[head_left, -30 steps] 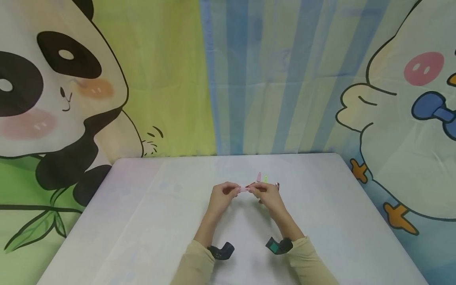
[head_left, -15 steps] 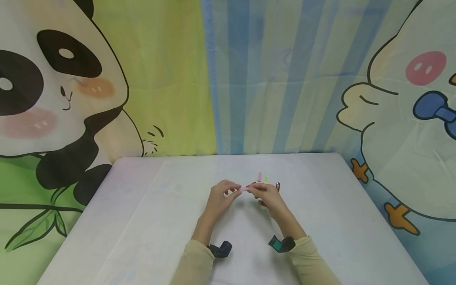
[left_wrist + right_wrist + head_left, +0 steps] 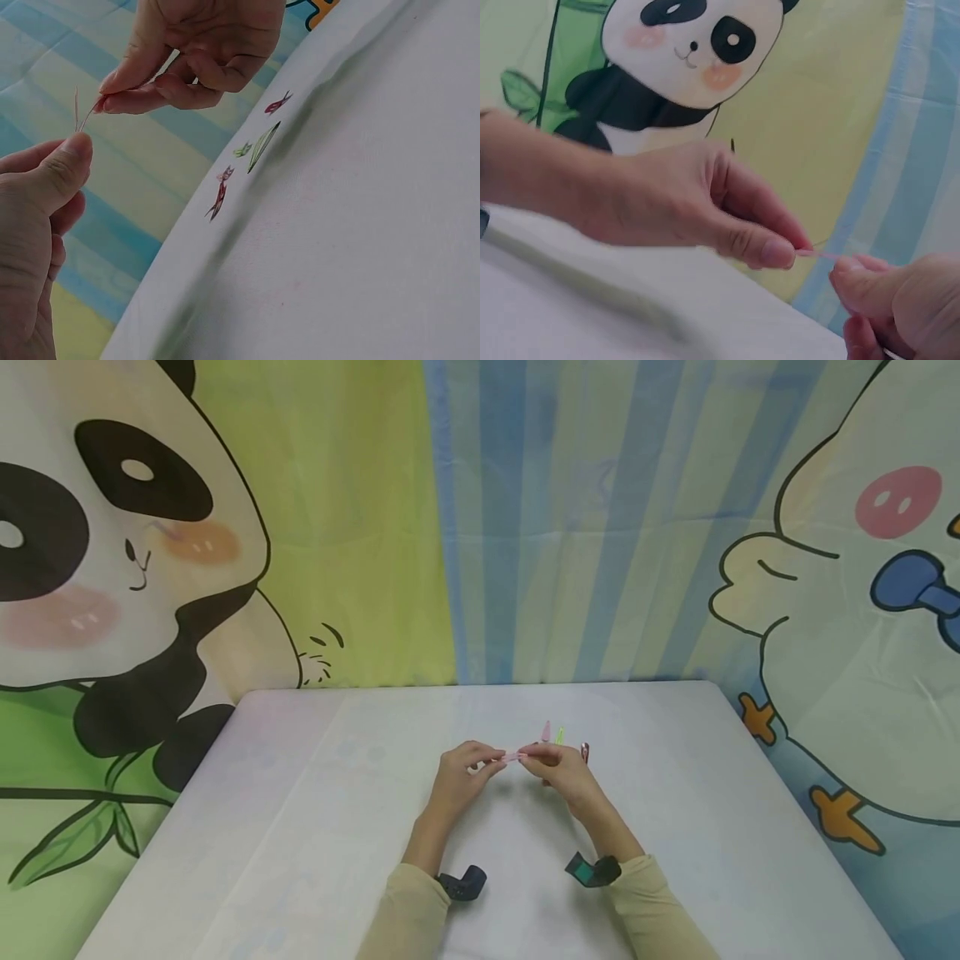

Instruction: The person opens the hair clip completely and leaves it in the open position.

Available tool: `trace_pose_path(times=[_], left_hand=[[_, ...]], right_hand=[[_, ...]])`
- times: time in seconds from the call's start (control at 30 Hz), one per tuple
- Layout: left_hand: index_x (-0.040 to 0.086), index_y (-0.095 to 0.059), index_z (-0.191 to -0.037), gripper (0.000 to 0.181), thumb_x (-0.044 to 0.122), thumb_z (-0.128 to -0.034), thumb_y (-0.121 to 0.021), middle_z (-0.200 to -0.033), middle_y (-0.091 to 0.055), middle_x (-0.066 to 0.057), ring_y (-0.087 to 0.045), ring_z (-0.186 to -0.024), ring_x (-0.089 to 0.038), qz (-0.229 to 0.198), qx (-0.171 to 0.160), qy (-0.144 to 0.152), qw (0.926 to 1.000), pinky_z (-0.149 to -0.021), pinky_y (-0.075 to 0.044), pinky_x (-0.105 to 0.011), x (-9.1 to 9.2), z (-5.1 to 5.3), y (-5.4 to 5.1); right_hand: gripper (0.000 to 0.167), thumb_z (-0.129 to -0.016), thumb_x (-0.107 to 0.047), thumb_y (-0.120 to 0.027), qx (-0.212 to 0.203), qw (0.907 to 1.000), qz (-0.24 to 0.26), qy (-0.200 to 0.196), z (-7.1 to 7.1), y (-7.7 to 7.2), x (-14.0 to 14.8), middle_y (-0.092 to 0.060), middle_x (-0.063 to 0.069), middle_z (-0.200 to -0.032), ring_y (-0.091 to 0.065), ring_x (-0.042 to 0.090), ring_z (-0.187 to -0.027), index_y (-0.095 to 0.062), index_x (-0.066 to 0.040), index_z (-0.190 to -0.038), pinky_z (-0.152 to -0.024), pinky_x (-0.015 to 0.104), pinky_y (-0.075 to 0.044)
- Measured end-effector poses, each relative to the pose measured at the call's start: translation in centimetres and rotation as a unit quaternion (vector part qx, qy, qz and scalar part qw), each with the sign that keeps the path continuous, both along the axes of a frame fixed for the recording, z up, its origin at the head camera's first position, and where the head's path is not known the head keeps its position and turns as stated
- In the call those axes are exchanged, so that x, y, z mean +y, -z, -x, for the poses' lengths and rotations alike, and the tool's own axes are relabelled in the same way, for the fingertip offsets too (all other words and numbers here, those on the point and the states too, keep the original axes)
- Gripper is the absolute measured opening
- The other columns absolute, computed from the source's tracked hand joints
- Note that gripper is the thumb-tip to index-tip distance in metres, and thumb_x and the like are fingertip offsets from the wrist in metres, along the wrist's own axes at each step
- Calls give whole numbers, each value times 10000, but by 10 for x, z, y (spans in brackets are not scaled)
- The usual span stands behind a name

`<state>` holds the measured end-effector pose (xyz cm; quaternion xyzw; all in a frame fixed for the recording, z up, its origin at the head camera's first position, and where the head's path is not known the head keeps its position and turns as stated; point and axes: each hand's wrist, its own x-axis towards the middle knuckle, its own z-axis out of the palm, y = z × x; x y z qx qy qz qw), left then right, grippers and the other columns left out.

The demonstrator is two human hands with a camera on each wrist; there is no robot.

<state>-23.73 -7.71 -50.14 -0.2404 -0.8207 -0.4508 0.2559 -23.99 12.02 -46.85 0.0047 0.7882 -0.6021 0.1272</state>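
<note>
Over the table's middle, a thin pink snap hair clip (image 3: pixel 512 757) is stretched between both hands. My left hand (image 3: pixel 459 778) pinches one end between thumb and forefinger, while my right hand (image 3: pixel 566 770) pinches the other. Seen edge-on in the left wrist view, the hair clip (image 3: pixel 79 112) has its two thin strips spread apart in a narrow V. Fingertips cover both its ends. Just beyond the right hand lie a pink clip (image 3: pixel 547 731), a green clip (image 3: pixel 559 736) and a red clip (image 3: pixel 585 752) on the table.
The white table (image 3: pixel 300 827) reaches back to a printed curtain (image 3: pixel 540 527) with a panda and a white bird. Several clips lie spread out in the left wrist view, among them a long green one (image 3: pixel 262 148) and a dark red one (image 3: pixel 217 202).
Both hands keep their pinch on the pink hair clip. Over the last second the left hand has shifted slightly left, and the right hand's fingertips have moved a little left too.
</note>
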Motion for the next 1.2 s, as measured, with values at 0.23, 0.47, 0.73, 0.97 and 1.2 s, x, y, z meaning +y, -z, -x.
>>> trace_pose_path(times=[0.23, 0.47, 0.73, 0.97, 1.2], left_hand=[[126, -762, -934, 144, 165, -795, -758, -842, -714, 26, -612, -738, -75, -147, -103, 98, 9998, -641, -512, -286, -1, -1, -2], [120, -764, -927, 142, 157, -790, -764, -832, -713, 30, -607, -731, -77, -128, -222, 146, 9996, -642, -508, -276, -3, -1, -3], [143, -761, -947, 151, 189, -804, -751, -858, -708, 46, -597, -757, -73, -42, -673, 115, 9977, -666, -516, -308, -6, 1, 1], [175, -754, -954, 138, 216, -824, -733, -868, -686, 92, -575, -763, -39, 99, -841, -11, 9964, -678, -496, -241, -8, 4, 8], [172, -755, -956, 144, 222, -823, -735, -870, -684, 73, -581, -767, -58, 275, -922, -36, 9954, -677, -481, -217, -12, 7, 10]], right_hand=[[185, -835, -267, -725, 910, 9939, -627, 58, -2, 3, 0, -706, -7, -956, -580, 172, -877, -734, -208, -1010, -701, 269, -468], [133, -837, -258, -724, 1632, 9797, -1155, 149, -1, 7, -1, -721, -14, -916, -605, 173, -887, -749, -199, -953, -709, 270, -460], [111, -833, -252, -728, 1999, 9691, -1427, 215, 1, 13, -2, -732, -10, -925, -606, 155, -848, -763, -184, -915, -697, 263, -449], [93, -808, -218, -752, 2575, 9474, -1886, 229, 4, 23, -7, -736, -12, -885, -602, 129, -759, -761, -167, -886, -654, 232, -432], [74, -800, -226, -760, 2684, 9388, -2141, 270, 5, 27, -12, -734, -41, -857, -602, 118, -745, -755, -179, -857, -654, 255, -443]])
